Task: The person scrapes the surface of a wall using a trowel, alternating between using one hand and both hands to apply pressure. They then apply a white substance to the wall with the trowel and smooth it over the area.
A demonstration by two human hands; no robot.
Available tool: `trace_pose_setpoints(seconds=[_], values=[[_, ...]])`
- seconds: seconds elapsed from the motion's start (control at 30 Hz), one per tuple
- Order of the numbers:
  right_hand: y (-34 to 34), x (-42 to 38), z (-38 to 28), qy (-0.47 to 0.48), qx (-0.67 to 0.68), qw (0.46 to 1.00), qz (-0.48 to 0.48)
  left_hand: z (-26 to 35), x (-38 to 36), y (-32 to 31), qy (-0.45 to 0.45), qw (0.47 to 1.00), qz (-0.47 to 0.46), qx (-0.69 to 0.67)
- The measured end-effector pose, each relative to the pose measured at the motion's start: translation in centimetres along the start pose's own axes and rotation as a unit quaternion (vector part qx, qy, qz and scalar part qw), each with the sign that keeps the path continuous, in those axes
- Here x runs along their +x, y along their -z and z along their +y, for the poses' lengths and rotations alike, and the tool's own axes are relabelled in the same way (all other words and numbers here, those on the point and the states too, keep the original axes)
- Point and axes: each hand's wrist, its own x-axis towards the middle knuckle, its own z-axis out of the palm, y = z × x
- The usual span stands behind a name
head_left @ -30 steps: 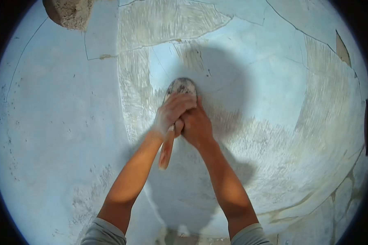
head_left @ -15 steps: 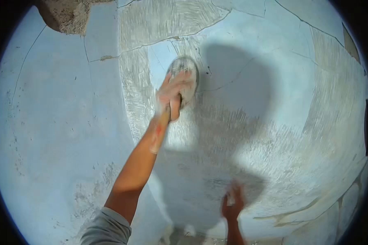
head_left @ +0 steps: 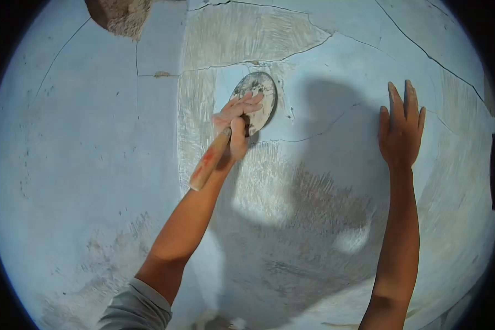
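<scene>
My left hand (head_left: 237, 122) is closed around the neck of an oval-bladed scraper (head_left: 265, 100), its fingers laid over the blade. The worn, pale grey blade lies against the painted wall (head_left: 115, 126), just below a crack. From my grip the wooden handle (head_left: 208, 165), marked with red, points down and to the left. To the right, my right hand (head_left: 401, 129) has its fingers spread against the wall, with nothing in it. Scratched, bare grey plaster (head_left: 264, 170) shows below the blade.
A scraped patch (head_left: 247, 36) lies above the crack. At the upper left, a broken hole (head_left: 127, 16) exposes rough brown material. A long crack (head_left: 423, 49) crosses the upper right. My shadow covers the middle of the wall.
My right hand has risen from low in the view to the wall at the right, fingers now spread. The scraper is still in my left hand, its handle swung further out from the forearm.
</scene>
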Motion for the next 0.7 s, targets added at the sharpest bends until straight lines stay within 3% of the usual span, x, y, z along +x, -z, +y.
trace_pose_setpoints(seconds=[0.07, 0.1, 0.17, 0.4, 0.57, 0.67, 0.7], values=[[-0.2, 0.0, 0.0, 0.001, -0.004, 1.000, -0.001, 2.1, 0.5, -0.2, 0.080, 0.996, 0.019, -0.017], [-0.2, 0.0, 0.0, 0.002, -0.006, 1.000, 0.000, 3.6, -0.8, -0.8, 0.194, 0.965, 0.088, -0.152], [-0.7, 0.0, 0.2, 0.012, -0.026, 1.000, 0.002, 2.2, -3.8, -0.7, 0.121, 0.989, 0.054, -0.062], [-0.4, 0.0, -0.2, 0.010, -0.016, 1.000, -0.006, 2.7, 1.3, 0.0, 0.162, 0.980, 0.095, -0.069], [-0.7, -0.4, -2.0, -0.033, -0.041, 0.998, -0.022, 3.8, -3.2, 0.3, 0.138, 0.986, 0.064, -0.069], [-0.6, -0.1, -2.6, -0.051, -0.051, 0.997, -0.028, 2.5, 1.4, 1.0, 0.186, 0.962, 0.060, -0.192], [-0.6, 0.0, -2.6, -0.054, -0.053, 0.997, -0.028, 3.9, 3.1, 1.1, 0.206, 0.974, 0.080, 0.044]])
